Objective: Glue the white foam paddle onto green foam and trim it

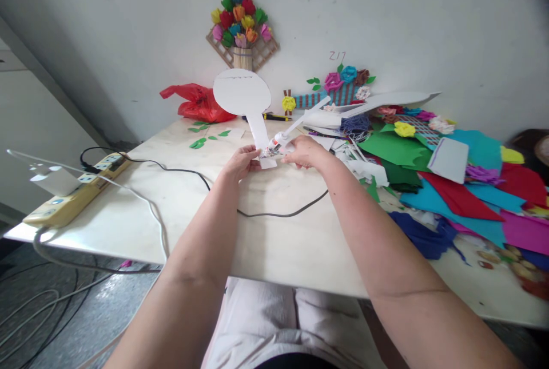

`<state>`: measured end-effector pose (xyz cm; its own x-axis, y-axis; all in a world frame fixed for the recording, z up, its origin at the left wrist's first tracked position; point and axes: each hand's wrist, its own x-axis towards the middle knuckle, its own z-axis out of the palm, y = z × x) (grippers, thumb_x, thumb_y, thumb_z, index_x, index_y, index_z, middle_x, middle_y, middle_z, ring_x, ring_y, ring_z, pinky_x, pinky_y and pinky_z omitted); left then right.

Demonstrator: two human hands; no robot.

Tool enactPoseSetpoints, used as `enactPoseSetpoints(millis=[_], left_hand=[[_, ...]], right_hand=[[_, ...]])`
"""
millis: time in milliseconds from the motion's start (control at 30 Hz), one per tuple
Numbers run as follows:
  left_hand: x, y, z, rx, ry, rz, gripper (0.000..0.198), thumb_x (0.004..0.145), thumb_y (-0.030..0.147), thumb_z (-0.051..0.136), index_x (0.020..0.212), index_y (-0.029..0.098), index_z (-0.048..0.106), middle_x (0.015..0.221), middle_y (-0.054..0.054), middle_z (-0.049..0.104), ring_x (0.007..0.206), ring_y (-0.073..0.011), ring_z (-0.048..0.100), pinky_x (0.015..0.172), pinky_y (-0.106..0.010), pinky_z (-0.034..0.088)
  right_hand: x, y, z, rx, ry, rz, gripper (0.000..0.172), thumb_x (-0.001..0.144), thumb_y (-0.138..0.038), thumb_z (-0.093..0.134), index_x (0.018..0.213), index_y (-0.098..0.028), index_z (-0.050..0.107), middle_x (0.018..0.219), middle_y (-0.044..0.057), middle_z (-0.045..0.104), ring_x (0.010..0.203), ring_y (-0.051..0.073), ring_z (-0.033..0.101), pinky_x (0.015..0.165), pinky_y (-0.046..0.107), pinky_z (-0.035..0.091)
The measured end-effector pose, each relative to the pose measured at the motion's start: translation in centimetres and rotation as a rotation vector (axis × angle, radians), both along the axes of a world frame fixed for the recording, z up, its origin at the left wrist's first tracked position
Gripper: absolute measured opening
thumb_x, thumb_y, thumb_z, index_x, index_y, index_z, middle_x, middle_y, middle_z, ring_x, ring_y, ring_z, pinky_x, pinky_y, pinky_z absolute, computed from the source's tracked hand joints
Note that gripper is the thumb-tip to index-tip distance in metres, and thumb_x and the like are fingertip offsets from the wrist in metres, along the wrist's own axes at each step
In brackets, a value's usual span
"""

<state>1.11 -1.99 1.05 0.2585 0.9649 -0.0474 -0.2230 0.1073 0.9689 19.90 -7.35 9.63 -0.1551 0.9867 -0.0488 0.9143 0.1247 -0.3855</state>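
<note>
My left hand [242, 161] pinches the lower stem of a white paper cutout [242, 94] shaped like a round paddle, holding it upright over the table. My right hand [305, 153] is wrapped round a hot glue gun [295, 123] whose tip touches the bottom of the paper stem, right beside my left fingers. The gun's white glue stick points up and to the right. Its black cord [283, 213] runs across the white table [274, 237] towards me.
A yellow power strip [77, 191] with a white charger lies at the left edge. A red plastic bag [198, 102] and green paper leaves [201, 139] sit at the back. Coloured paper sheets [454, 197] and paper flowers cover the right side. Flower crafts [241, 26] hang on the wall.
</note>
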Motion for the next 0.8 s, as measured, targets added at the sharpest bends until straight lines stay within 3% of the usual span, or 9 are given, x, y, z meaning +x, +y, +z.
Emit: enactPoseSetpoints(millis=[800], left_hand=[[0.1, -0.01, -0.02, 0.027, 0.023, 0.018, 0.014, 0.076, 0.016, 0.066, 0.087, 0.01, 0.06, 0.068, -0.004, 0.067, 0.044, -0.0109, 0.059, 0.043, -0.02, 0.049]], right_hand=[[0.16, 0.91, -0.64, -0.018, -0.058, 0.006, 0.026, 0.071, -0.033, 0.064, 0.091, -0.019, 0.067, 0.061, 0.003, 0.065, 0.049, 0.014, 0.059, 0.05, 0.021, 0.043]])
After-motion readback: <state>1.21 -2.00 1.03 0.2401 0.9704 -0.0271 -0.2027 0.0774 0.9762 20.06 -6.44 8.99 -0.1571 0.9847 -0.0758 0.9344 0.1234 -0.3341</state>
